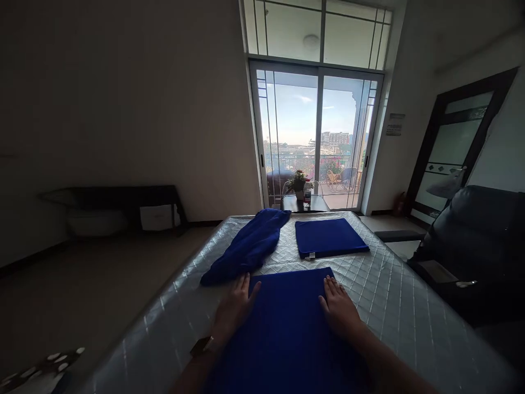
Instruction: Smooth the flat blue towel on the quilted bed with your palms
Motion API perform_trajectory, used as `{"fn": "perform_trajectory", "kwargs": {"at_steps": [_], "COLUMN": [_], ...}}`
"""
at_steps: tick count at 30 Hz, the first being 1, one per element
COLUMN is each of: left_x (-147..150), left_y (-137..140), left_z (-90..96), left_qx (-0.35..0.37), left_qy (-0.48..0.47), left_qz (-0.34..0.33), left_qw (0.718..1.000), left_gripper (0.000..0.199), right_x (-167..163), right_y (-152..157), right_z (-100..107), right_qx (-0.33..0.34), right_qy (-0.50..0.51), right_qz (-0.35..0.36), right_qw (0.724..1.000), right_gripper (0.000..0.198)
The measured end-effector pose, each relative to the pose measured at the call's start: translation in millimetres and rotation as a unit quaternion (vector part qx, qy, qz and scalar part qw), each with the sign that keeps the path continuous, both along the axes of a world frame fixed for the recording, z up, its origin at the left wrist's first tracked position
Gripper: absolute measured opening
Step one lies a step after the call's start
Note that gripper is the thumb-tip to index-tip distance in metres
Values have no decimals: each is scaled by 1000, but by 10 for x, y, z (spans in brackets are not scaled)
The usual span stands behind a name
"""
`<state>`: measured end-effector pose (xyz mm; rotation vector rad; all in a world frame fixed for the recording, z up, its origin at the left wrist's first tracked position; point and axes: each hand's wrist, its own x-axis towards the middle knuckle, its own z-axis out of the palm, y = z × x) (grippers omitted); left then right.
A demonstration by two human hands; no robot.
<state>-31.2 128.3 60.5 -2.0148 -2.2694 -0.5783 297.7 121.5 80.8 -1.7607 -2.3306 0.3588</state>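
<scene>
A blue cloth lies spread flat in front of me on the silvery quilted table cover. My left hand rests on its left edge, fingers stretched out and thumb apart. On the right edge lies my right hand, palm down with its fingers extended. Neither hand grips anything. Beyond my left hand is a crumpled blue cloth. A neatly folded blue cloth with a small white tag sits farther back on the right.
Past the far edge stands a small dark table with a potted plant and a bottle. Sliding glass doors are behind it. A dark armchair is at the right, a low black rack by the left wall.
</scene>
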Motion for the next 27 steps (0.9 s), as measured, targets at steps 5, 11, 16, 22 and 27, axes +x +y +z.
{"fn": "perform_trajectory", "kwargs": {"at_steps": [5,11,16,22,27], "left_x": [176,1238,1877,1565,838], "left_y": [-43,-47,-32,-113,-231], "left_z": [41,55,-79,-147,-211], "left_qx": [61,3,-23,-21,-59], "left_qy": [39,14,12,37,51], "left_qz": [-40,-222,-266,-219,-138], "left_qw": [997,975,964,975,987], "left_gripper": [69,61,64,64,67], "right_x": [1,28,69,75,69], "right_y": [-23,-18,-4,-8,-11], "right_z": [35,2,-42,-11,-3], "right_qx": [-1,2,9,2,4], "right_qy": [19,35,20,51,60], "right_qz": [-2,-6,33,14,8], "right_qw": [1000,999,999,999,998], "right_gripper": [69,68,65,67,68]}}
